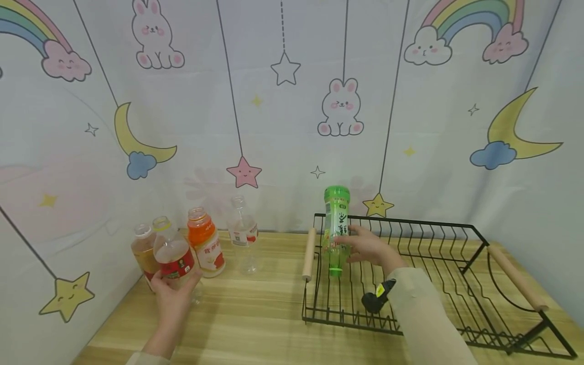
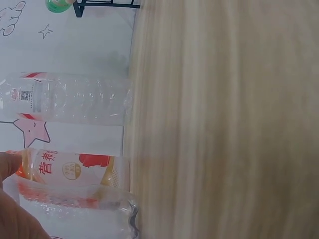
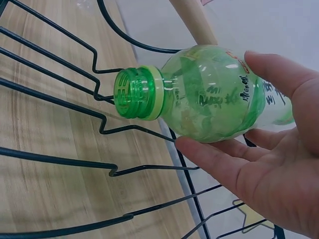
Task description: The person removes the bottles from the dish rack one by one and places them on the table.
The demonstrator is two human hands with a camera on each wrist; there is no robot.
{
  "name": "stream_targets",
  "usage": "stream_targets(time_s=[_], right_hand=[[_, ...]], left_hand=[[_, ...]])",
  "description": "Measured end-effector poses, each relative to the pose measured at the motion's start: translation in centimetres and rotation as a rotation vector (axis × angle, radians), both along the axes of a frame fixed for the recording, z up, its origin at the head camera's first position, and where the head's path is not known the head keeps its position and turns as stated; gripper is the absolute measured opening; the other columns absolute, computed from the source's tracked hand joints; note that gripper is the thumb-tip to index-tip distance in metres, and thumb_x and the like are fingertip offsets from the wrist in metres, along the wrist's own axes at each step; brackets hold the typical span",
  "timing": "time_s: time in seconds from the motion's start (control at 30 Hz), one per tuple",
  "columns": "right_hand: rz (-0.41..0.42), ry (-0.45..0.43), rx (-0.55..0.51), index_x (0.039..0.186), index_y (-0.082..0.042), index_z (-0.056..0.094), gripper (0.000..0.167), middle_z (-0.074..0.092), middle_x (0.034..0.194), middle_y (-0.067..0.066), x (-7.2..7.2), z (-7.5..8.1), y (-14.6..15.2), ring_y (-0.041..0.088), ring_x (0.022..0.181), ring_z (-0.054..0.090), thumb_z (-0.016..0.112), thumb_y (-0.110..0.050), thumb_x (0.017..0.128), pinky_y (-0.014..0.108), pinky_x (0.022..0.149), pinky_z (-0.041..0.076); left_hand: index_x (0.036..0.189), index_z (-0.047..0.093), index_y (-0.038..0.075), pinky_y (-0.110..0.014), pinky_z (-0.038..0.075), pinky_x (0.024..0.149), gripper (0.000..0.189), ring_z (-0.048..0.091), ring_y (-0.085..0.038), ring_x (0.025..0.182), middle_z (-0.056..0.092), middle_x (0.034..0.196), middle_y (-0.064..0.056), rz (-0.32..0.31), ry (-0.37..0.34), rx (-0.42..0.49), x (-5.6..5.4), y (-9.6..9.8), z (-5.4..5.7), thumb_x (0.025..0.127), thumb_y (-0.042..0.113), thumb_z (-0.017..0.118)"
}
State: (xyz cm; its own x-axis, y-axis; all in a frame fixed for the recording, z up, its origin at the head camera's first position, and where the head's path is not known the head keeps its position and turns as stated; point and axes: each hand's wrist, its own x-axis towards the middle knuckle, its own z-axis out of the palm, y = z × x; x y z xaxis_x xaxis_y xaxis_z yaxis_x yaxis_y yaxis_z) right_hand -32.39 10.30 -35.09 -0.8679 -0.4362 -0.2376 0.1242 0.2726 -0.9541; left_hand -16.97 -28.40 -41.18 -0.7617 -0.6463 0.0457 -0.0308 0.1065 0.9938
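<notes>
My right hand (image 1: 367,248) grips a green plastic bottle (image 1: 337,228), neck down, at the left end of a black wire rack (image 1: 438,274). The right wrist view shows the bottle's uncapped threaded mouth (image 3: 134,93) near the wires, with thumb and fingers on either side of its body. On the left, my left hand (image 1: 175,294) holds a clear plastic bottle with a red label (image 1: 175,256), upright and without a cap. Right behind it stands an orange-topped bottle with a white label (image 1: 207,248). A brownish bottle (image 1: 141,248) is partly hidden at its left.
Another clear bottle (image 1: 245,235) stands near the back wall. Light wooden handles (image 1: 309,256) sit at both ends of the rack. A black strapped device (image 1: 376,299) is at my right wrist. Patterned cloth (image 1: 283,126) hangs behind the wooden table (image 1: 255,314).
</notes>
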Motion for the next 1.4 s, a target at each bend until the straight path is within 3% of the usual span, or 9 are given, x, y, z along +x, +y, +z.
stream_targets(time_s=[0.17,0.3,0.47,0.6,0.73,0.83,1.03,1.3,1.4], right_hand=[[-0.022,0.019,0.001,0.152,0.002,0.009,0.076,0.039,0.141,0.032,0.2,0.8,0.0,0.051,0.129,0.04,0.056,-0.023,0.098,0.057,0.101,0.042],[-0.044,0.035,0.023,0.152,0.001,0.007,0.079,0.034,0.145,0.03,0.6,1.5,-0.1,0.049,0.133,0.035,0.057,-0.026,0.097,0.056,0.103,0.04],[-0.041,0.073,0.019,0.153,-0.002,0.011,0.076,0.038,0.143,0.027,0.8,2.5,0.2,0.044,0.13,0.041,0.056,-0.027,0.098,0.055,0.104,0.039],[-0.034,0.102,-0.002,0.152,-0.002,0.015,0.073,0.041,0.141,0.026,1.0,3.2,0.7,0.041,0.127,0.047,0.057,-0.027,0.097,0.053,0.104,0.041],[-0.015,0.138,0.042,0.154,-0.005,0.012,0.078,0.038,0.145,0.024,1.4,4.2,1.2,0.041,0.13,0.043,0.058,-0.03,0.096,0.053,0.105,0.039],[-0.003,0.158,0.082,0.154,-0.006,0.006,0.083,0.031,0.149,0.025,1.9,5.0,1.4,0.044,0.134,0.037,0.059,-0.033,0.096,0.055,0.106,0.037],[0.027,0.182,0.127,0.154,-0.005,0.003,0.088,0.021,0.152,0.03,2.7,6.3,1.8,0.046,0.136,0.032,0.06,-0.034,0.095,0.055,0.105,0.038],[0.069,0.229,0.18,0.154,-0.006,0.01,0.087,0.033,0.148,0.028,3.5,7.1,2.1,0.042,0.134,0.037,0.064,-0.034,0.092,0.056,0.104,0.04],[0.086,0.254,0.2,0.154,-0.005,0.014,0.085,0.036,0.146,0.029,3.8,7.3,2.1,0.042,0.133,0.039,0.064,-0.034,0.092,0.056,0.104,0.039]], left_hand=[[0.148,-0.001,0.007,-0.052,0.007,0.118,0.099,0.005,-0.042,0.145,0.006,0.156,-0.025,-0.008,0.045,-0.012,0.2,0.1,0.6,0.086,0.022,0.074],[0.148,-0.001,0.008,-0.051,0.016,0.117,0.099,0.017,-0.039,0.141,0.014,0.154,-0.024,0.01,0.053,-0.048,0.6,0.1,1.6,0.085,0.019,0.074],[0.149,0.002,0.01,-0.031,0.034,0.102,0.096,0.032,-0.029,0.129,0.026,0.146,-0.019,0.024,0.058,-0.144,1.1,0.3,3.1,0.085,0.021,0.074],[0.149,0.005,0.01,-0.022,0.034,0.09,0.097,0.035,-0.025,0.124,0.03,0.143,-0.015,0.028,0.077,-0.205,1.4,0.7,4.3,0.084,0.023,0.076],[0.15,0.005,0.011,-0.037,0.036,0.103,0.1,0.033,-0.029,0.13,0.025,0.149,-0.014,0.022,0.131,-0.236,1.8,1.0,5.3,0.082,0.019,0.078],[0.15,0.008,0.012,-0.048,0.028,0.113,0.1,0.026,-0.031,0.137,0.018,0.151,-0.012,0.035,0.178,-0.264,2.0,1.1,6.0,0.08,0.016,0.079],[0.15,0.008,0.012,-0.047,0.013,0.119,0.1,0.018,-0.031,0.142,0.016,0.152,-0.011,0.051,0.193,-0.328,2.4,1.4,7.9,0.079,0.017,0.079],[0.152,0.003,0.024,-0.053,0.029,0.112,0.1,0.026,-0.033,0.14,0.008,0.158,0.0,-0.009,0.143,-0.309,2.6,2.5,11.5,0.083,0.025,0.076],[0.152,0.004,0.026,-0.058,0.033,0.108,0.101,0.028,-0.038,0.138,0.01,0.157,-0.002,-0.021,0.135,-0.309,2.6,3.2,12.4,0.082,0.023,0.077]])
